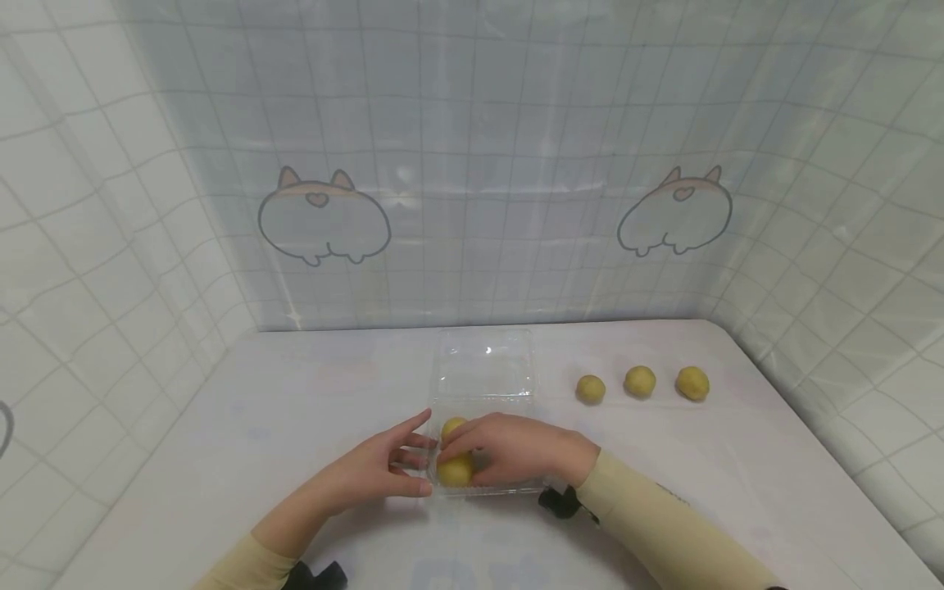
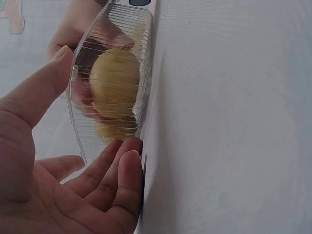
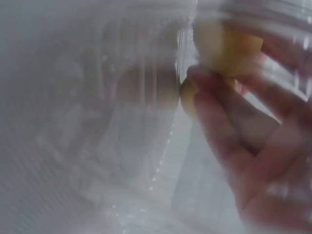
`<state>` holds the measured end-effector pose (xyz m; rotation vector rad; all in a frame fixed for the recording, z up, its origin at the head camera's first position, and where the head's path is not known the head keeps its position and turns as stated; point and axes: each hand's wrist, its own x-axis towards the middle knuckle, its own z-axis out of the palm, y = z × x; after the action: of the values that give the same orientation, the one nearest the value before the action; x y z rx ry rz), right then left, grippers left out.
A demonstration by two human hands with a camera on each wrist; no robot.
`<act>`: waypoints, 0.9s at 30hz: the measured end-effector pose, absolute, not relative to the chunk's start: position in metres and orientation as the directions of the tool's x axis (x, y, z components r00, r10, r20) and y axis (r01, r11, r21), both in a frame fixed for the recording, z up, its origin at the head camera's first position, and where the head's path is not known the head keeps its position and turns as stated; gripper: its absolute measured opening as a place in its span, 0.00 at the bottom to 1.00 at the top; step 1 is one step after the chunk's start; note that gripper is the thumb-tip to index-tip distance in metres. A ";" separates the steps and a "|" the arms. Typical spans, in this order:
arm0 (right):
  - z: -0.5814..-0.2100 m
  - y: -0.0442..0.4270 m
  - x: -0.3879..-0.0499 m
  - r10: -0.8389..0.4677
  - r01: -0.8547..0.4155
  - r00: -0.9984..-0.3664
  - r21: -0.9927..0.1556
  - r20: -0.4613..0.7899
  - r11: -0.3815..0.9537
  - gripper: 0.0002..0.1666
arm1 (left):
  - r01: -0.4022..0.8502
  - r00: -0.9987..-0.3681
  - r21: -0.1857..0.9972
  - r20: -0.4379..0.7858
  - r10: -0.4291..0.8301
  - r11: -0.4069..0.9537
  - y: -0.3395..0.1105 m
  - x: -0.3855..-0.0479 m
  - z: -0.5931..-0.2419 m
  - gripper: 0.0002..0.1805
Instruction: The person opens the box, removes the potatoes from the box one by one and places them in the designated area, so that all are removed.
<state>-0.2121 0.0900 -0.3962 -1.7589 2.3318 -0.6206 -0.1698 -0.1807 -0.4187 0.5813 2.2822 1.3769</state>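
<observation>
A clear plastic clamshell box (image 1: 509, 489) lies with its lid (image 1: 485, 365) folded back. My right hand (image 1: 509, 447) reaches into its left end and holds a round yellow potato-like item (image 1: 456, 471) between thumb and fingers. Behind that one, a second yellow item (image 1: 454, 426) sits in the box, partly covered by the fingers. In the left wrist view both show through the ribbed wall. My left hand (image 1: 376, 467) stands at the box's left end, its thumb by the rim and its loosely spread fingers against the wall low down.
Three more round yellow items, a left one (image 1: 590, 389), a middle one (image 1: 639, 382) and a right one (image 1: 693, 383), stand in a row on the white tabletop (image 1: 310, 393), right of the lid. Tile-patterned sheeting (image 1: 472, 164) rises behind and on both sides.
</observation>
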 end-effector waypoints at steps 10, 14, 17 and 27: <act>-0.393 0.096 -0.213 -0.935 -0.835 -0.330 -0.503 0.129 0.226 0.28 | 0.134 -0.830 0.894 -0.135 0.541 0.428 -0.180 -0.170 -0.418 0.54; -0.394 0.098 -0.214 -0.932 -0.824 -0.340 -0.518 0.126 0.230 0.28 | 0.126 -0.831 0.896 -0.139 0.539 0.426 -0.180 -0.170 -0.417 0.54; -0.393 0.101 -0.214 -0.929 -0.824 -0.345 -0.518 0.134 0.231 0.28 | 0.119 -0.830 0.897 -0.145 0.538 0.425 -0.179 -0.170 -0.417 0.54; -0.385 0.111 -0.214 -0.896 -0.794 -0.418 -0.540 0.150 0.280 0.30 | 0.120 -0.829 0.899 -0.143 0.541 0.421 -0.180 -0.171 -0.418 0.54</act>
<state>-0.2143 0.1107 -0.3853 -1.5791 2.3605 -0.8272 -0.1708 -0.1805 -0.4181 0.5625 2.2681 1.3848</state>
